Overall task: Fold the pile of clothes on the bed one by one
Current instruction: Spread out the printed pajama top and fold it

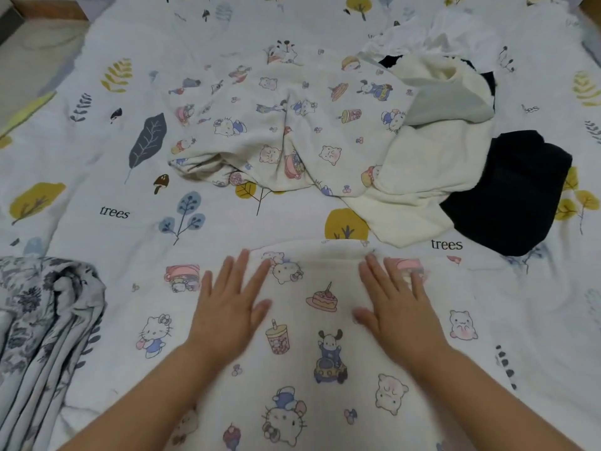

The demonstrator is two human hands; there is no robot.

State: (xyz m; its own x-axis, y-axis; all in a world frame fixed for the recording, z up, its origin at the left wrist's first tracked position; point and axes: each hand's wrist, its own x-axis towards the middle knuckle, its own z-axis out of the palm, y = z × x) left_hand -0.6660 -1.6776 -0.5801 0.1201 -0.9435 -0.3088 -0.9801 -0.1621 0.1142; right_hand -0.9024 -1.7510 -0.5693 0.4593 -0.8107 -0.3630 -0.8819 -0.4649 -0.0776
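A cream garment with cartoon prints [302, 340] lies spread flat on the bed in front of me. My left hand [229, 304] and my right hand [395, 304] both lie flat on it with straight, spread fingers, pressing near its far folded edge. Further back sits the pile: a crumpled cartoon-print piece [276, 131], a plain cream garment [422, 170], a grey piece [445, 102], a black garment [507, 196] and white cloth [455, 37] at the far right.
The bedsheet [113, 196] is white with leaf and tree prints. A bunched grey floral cloth [42, 323] lies at the near left. The bed's left edge and the floor [29, 63] show at the upper left.
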